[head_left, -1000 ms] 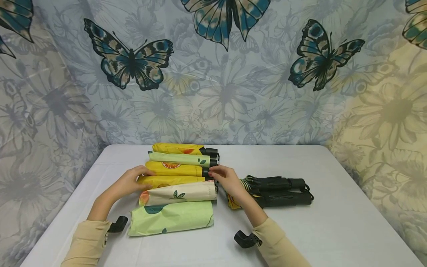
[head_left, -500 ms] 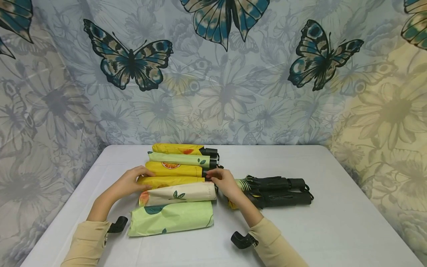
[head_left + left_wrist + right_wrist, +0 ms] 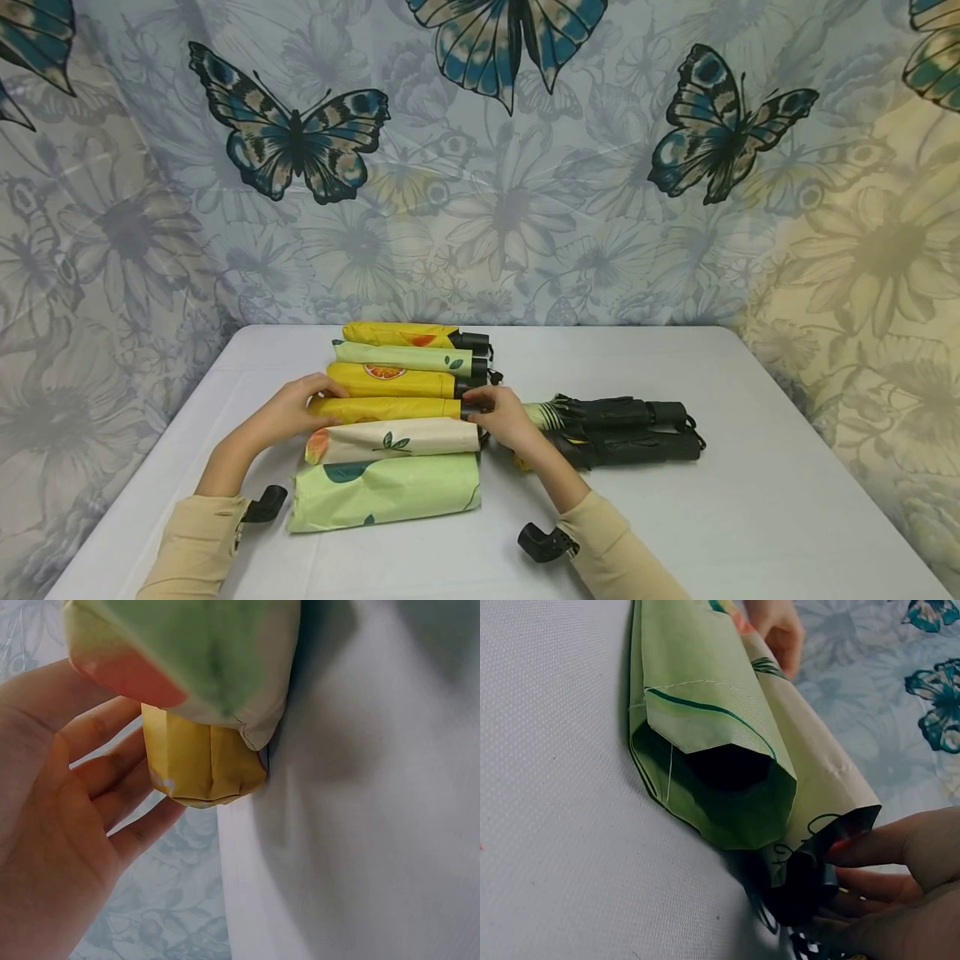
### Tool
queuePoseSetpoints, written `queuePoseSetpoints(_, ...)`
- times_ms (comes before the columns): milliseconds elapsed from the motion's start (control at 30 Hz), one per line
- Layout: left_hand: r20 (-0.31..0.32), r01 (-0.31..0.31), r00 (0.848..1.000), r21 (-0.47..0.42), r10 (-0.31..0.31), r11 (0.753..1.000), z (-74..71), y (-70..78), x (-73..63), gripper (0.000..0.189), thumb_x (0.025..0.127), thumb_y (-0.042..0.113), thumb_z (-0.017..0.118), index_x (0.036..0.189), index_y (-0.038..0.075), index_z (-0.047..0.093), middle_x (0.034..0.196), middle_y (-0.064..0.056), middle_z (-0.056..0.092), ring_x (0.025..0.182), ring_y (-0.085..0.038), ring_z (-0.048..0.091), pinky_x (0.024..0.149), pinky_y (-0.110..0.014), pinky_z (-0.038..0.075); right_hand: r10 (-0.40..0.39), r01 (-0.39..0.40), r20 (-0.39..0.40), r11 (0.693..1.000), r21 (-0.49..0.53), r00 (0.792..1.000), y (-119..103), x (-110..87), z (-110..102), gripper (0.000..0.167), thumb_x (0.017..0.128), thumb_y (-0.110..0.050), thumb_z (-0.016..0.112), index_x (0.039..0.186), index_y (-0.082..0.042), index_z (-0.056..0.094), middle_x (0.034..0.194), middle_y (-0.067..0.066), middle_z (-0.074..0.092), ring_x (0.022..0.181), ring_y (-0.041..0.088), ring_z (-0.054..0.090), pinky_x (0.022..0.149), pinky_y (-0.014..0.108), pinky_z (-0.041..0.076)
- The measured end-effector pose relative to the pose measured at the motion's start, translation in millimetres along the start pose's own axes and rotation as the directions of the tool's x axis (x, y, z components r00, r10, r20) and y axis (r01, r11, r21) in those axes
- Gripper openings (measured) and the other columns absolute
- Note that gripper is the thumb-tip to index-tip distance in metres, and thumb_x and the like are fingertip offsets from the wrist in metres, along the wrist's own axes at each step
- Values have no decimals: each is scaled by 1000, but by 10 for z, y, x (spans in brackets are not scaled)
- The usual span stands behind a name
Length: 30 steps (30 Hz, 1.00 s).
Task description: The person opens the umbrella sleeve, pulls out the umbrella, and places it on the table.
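Several folded umbrellas lie side by side in the head view. My left hand [image 3: 300, 404] holds the left end of the nearer yellow umbrella [image 3: 386, 409]; the left wrist view shows fingers [image 3: 112, 761] along its yellow end [image 3: 206, 769]. At its other end, my right hand [image 3: 506, 418] pinches around the black handle. Just nearer lies a cream umbrella [image 3: 412, 439] with leaf print, its black handle [image 3: 802, 889] close to the right fingers [image 3: 877, 847]. Nearest is a light green umbrella [image 3: 390, 493]. The left thumb is partly hidden behind the cream umbrella in the left wrist view.
Beyond lie another yellow umbrella with an orange slice [image 3: 405, 381], a pale green one [image 3: 401, 356] and a far yellow one [image 3: 397, 334]. Two black umbrellas [image 3: 622, 429] lie right of the right hand. A patterned cloth [image 3: 510, 208] hangs behind the white table [image 3: 787, 500].
My right hand has moved slightly nearer, from the orange-slice umbrella's handle to the nearer yellow umbrella's handle. The cream umbrella has shifted slightly left and nearer. My left hand has stayed put.
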<state>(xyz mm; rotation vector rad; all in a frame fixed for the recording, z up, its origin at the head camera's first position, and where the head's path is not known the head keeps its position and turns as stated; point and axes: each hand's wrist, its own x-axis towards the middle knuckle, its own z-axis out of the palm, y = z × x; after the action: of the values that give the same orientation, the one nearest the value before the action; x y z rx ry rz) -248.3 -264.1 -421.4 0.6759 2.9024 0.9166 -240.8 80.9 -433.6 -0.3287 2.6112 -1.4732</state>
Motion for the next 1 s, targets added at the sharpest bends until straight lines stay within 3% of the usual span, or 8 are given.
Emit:
queuePoseSetpoints(333, 32, 6, 999, 1, -6, 1000, -28, -26, -10, 31, 81, 15, 79, 110, 14, 67, 110, -5, 67, 100, -21, 60, 87, -39, 51, -16, 19, 26, 994, -105, 1000, -42, -20, -12, 35, 84, -1, 72, 119, -1, 68, 128, 20, 63, 126, 40, 53, 105, 53, 45)
queuePoseSetpoints(567, 48, -21, 999, -5, 22, 1000, -38, -90, -23, 37, 81, 16, 79, 116, 15, 67, 115, -4, 66, 103, -21, 59, 88, -37, 51, -68, 68, 5, 984, -166, 998, -18, -8, 14, 35, 80, 4, 74, 114, 1, 70, 120, 20, 67, 119, 39, 58, 100, 51, 49)
queuePoseSetpoints(733, 57, -34, 998, -1, 34, 999, -39, -84, -29, 41, 80, 13, 79, 119, 13, 67, 118, -7, 66, 105, -23, 59, 90, -40, 51, -109, 100, -37, 975, -197, 993, -10, -17, 40, 35, 76, 13, 66, 109, 2, 72, 113, 20, 70, 113, 37, 62, 92, 46, 54)
queuePoseSetpoints(1000, 57, -39, 998, 5, 38, 999, -31, -63, -45, 41, 80, 10, 79, 119, 12, 66, 119, -7, 66, 106, -24, 59, 91, -43, 51, -132, 120, -41, 970, -212, 990, -27, -52, 36, 35, 76, 15, 66, 109, 3, 72, 112, 19, 71, 113, 36, 62, 92, 46, 54)
